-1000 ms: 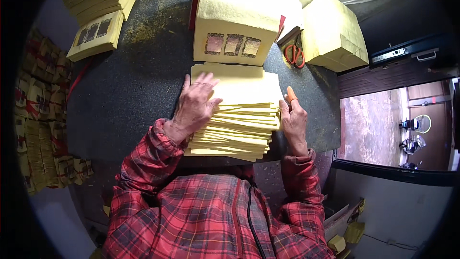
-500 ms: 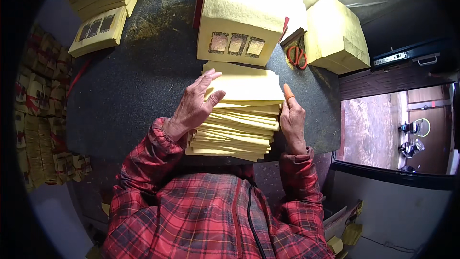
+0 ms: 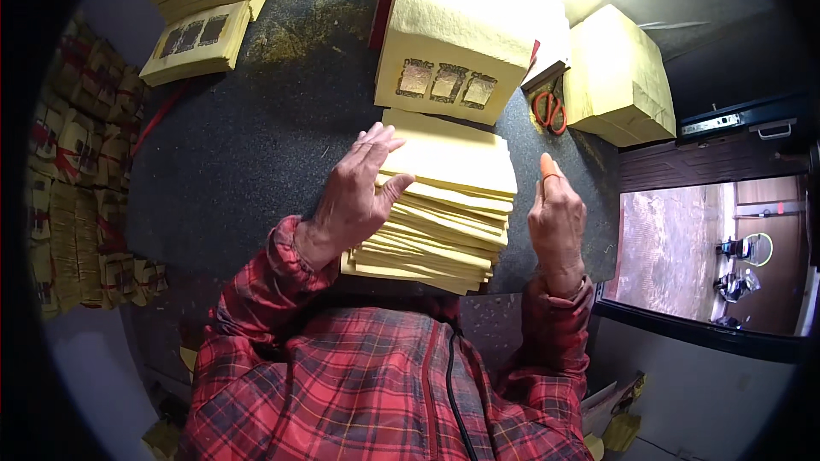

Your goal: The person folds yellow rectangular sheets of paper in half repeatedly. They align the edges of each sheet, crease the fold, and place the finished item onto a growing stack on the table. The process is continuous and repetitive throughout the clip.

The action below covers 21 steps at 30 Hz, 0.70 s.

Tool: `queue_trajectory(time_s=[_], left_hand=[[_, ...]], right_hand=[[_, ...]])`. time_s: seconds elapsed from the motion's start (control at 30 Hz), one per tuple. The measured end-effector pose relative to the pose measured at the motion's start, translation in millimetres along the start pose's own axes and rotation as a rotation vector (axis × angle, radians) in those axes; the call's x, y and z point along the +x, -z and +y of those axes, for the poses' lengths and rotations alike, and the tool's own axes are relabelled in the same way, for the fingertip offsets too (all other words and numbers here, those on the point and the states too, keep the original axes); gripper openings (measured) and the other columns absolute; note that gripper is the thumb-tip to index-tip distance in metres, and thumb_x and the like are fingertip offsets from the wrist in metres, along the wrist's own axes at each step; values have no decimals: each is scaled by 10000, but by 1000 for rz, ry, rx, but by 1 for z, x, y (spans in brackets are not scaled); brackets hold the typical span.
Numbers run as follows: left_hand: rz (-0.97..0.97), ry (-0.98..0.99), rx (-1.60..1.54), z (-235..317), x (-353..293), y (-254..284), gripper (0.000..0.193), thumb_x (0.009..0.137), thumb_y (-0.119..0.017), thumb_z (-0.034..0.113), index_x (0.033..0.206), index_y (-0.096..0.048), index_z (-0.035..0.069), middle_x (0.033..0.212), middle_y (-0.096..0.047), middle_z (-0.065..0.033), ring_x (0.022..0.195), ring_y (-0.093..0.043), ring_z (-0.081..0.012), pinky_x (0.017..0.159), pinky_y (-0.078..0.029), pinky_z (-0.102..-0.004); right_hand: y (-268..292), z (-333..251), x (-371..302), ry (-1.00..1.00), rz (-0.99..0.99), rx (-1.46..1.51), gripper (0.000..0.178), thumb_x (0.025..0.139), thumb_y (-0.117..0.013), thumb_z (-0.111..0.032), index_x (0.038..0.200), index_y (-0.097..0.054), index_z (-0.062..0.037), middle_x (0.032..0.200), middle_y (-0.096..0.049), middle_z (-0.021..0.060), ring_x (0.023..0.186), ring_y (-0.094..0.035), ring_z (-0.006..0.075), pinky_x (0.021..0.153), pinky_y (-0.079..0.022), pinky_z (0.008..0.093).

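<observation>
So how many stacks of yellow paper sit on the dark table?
4: one under the hands, one behind it, one far left, one far right. More may lie out of view.

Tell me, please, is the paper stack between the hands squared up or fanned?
Fanned. The stack shows its sheet edges stepped and splayed toward the person, beside the left hand.

Yellow paper, red plaid, dark speckled table

The paper stack (image 3: 444,196) is pale yellow; the taller stack (image 3: 457,43) behind it carries three gold foil squares edged dark. The sleeves (image 3: 256,290) are red plaid crossed with black and white lines. The table (image 3: 248,137) is black, speckled. The scissors (image 3: 549,109) have orange handles; one fingertip cover (image 3: 548,166) is orange.
</observation>
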<state>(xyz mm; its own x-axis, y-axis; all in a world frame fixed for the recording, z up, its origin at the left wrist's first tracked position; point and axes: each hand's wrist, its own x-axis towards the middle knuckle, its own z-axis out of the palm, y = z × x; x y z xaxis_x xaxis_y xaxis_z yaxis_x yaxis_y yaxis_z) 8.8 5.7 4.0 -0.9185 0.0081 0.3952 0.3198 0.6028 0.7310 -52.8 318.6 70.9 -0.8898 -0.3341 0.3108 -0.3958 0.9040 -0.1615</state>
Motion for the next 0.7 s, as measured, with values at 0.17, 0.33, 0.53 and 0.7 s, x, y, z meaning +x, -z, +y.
queue_trajectory(time_s=[0.17, 0.33, 0.53, 0.7], left_hand=[[-122, -114, -229, 66, -35, 18, 272, 940, -807, 141, 1161, -727, 5, 969, -773, -145, 838, -772, -320, 758, -625, -411], [-495, -128, -354, 71, -83, -18, 153, 971, -765, 148, 1080, -730, 47, 890, -752, -134, 794, -758, -319, 725, -617, -421], [-500, -73, -316, 57, -87, -32, 155, 987, -740, 185, 1057, -712, 50, 944, -746, -137, 874, -751, -338, 765, -608, -440], [-456, -137, -227, 48, -56, -52, 208, 969, -741, 172, 1126, -691, 44, 898, -712, -143, 856, -734, -361, 762, -597, -452]], right_hand=[[13, -40, 41, 234, -101, 112, 367, 1028, -611, -77, 1362, -649, 70, 1242, -735, 264, 1068, -725, 434, 970, -564, 490], [-73, -37, 86, 399, -302, 283, 405, 1089, -592, -282, 1401, -629, -28, 1170, -740, 206, 1108, -706, 412, 935, -570, 515], [-81, -65, 81, 293, -371, 4, 463, 1099, -573, -399, 1356, -692, -32, 1118, -750, 204, 1081, -692, 408, 931, -574, 487], [-66, -74, 79, 270, -428, 31, 450, 1104, -556, -417, 1322, -706, -52, 1155, -751, 194, 1105, -685, 391, 945, -565, 489]])
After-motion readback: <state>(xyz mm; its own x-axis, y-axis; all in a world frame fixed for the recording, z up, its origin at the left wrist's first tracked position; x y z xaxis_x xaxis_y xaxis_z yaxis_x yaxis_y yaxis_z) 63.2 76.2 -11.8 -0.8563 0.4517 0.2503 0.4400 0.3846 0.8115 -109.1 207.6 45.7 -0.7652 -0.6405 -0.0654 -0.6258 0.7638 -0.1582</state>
